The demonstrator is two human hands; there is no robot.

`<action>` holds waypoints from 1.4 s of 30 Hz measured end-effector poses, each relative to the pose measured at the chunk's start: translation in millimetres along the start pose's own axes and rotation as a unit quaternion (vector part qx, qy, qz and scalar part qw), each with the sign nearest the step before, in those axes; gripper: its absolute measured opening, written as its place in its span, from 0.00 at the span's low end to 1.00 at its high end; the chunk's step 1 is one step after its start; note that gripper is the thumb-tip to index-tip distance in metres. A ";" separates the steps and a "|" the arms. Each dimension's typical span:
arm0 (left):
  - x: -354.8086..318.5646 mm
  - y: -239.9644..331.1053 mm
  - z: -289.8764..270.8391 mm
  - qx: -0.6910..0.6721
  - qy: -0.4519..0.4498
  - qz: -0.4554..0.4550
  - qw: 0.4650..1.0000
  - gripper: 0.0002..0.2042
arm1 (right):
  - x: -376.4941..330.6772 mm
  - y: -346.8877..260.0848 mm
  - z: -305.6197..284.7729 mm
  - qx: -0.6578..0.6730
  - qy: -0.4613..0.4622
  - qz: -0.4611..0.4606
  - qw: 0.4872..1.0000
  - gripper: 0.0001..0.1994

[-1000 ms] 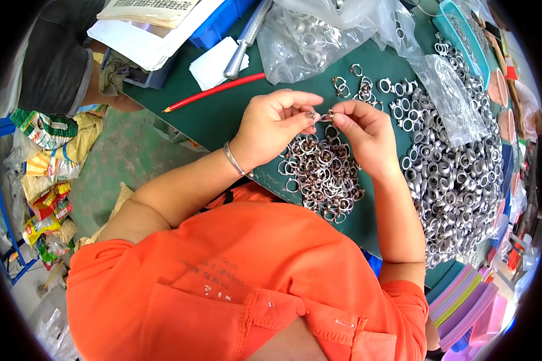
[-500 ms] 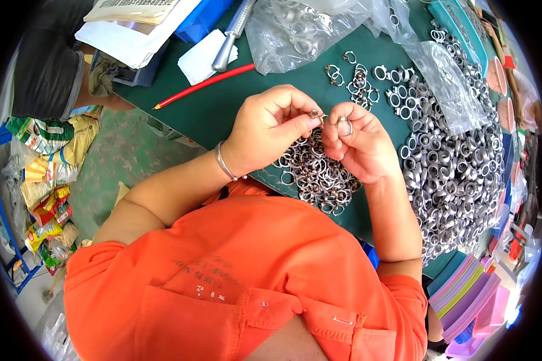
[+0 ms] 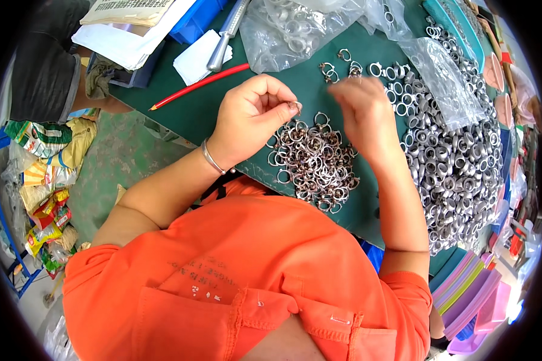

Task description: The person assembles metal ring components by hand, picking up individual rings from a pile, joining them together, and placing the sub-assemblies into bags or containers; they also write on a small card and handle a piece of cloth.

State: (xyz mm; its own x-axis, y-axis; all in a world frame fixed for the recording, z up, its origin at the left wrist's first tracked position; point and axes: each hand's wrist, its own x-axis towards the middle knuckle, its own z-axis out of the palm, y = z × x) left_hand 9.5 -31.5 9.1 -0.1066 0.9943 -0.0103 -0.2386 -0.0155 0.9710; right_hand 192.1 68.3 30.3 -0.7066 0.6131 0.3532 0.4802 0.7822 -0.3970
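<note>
My left hand (image 3: 253, 114) is closed, with thumb and forefinger pinching a small metal ring (image 3: 295, 107) that shows a brownish tip. Just below it, at the table's near edge, lies a heap of thin silver rings (image 3: 316, 159) with dark brownish parts. My right hand (image 3: 367, 114) is blurred by motion, its fingers pointing left. Beyond its fingertips is a small cluster of similar rings (image 3: 329, 72), partly hidden by the hand. Whether the right fingers hold anything cannot be made out. To its right spreads a large pile of thicker grey rings (image 3: 451, 162).
On the green table (image 3: 208, 117) are a red pencil (image 3: 199, 85), a metal-ended tool (image 3: 223, 45), white paper (image 3: 193, 60), and clear plastic bags (image 3: 301, 36). A teal basket (image 3: 464, 36) stands far right. Another person's dark-clothed leg (image 3: 45, 78) is at upper left.
My hands were close together over the heap. The right has moved up and away toward the small cluster; the left has shifted slightly left, still pinching.
</note>
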 end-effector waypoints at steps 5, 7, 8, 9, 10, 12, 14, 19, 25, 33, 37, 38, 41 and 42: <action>0.2 -5.4 4.3 -0.044 -0.023 -0.010 0.999 0.05 | 10.9 20.3 19.7 -0.104 0.000 0.030 0.994 0.09; 1.5 -5.5 4.6 -0.038 -0.010 -0.014 0.999 0.05 | 7.0 23.6 19.5 -0.120 0.011 0.017 0.993 0.08; 2.1 -6.0 4.9 -0.034 0.001 -0.021 0.999 0.06 | 4.9 23.2 18.8 -0.137 0.020 0.007 0.990 0.07; 3.0 -7.4 5.0 -0.034 0.000 -0.020 0.999 0.06 | 3.7 21.1 17.5 -0.138 0.020 0.007 0.990 0.07; 4.0 -9.5 4.8 -0.013 0.003 -0.016 1.000 0.07 | 3.3 18.0 16.4 -0.111 0.032 0.010 0.993 0.06; 6.6 -10.4 6.0 0.008 0.006 -0.011 1.000 0.08 | 1.7 7.9 11.1 -0.084 0.043 0.012 0.995 0.06; 8.1 -8.4 8.2 0.017 -0.003 -0.031 0.999 0.11 | 0.1 -8.3 2.4 0.219 -0.032 0.191 0.956 0.05; 8.7 -7.0 6.7 0.023 -0.018 0.027 0.999 0.05 | 2.0 -17.8 -2.7 0.442 -0.100 0.253 0.855 0.05; 5.7 -3.0 3.2 0.121 -0.013 0.135 0.983 0.06 | 23.9 7.3 24.3 -0.071 0.046 0.022 0.996 0.08; 5.9 5.3 9.0 0.203 0.032 0.247 0.947 0.06 | 8.0 7.3 28.3 0.079 0.062 0.113 0.989 0.07; 2.1 9.5 7.3 -0.212 -0.022 -0.106 0.971 0.07 | -10.5 -8.4 2.0 0.381 -0.012 0.300 0.875 0.06; 3.1 8.2 5.9 -0.211 -0.021 -0.107 0.972 0.07 | -14.0 -12.8 -3.0 0.382 -0.011 0.300 0.874 0.06; 6.9 1.6 2.4 -0.384 -0.099 -0.236 0.887 0.07 | -25.8 -22.2 -9.5 0.440 0.013 0.363 0.821 0.08; 6.7 1.2 2.1 -0.383 -0.098 -0.237 0.887 0.07 | -29.3 -25.1 -9.8 0.441 0.013 0.364 0.820 0.08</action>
State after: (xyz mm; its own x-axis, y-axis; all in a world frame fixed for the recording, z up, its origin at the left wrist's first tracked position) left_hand 10.6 -24.6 10.7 0.3341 0.9060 -0.2599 -0.8055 0.4176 0.4204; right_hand 205.9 31.8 38.3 -0.3829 0.8933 -0.2354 0.1987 -0.1692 -0.9653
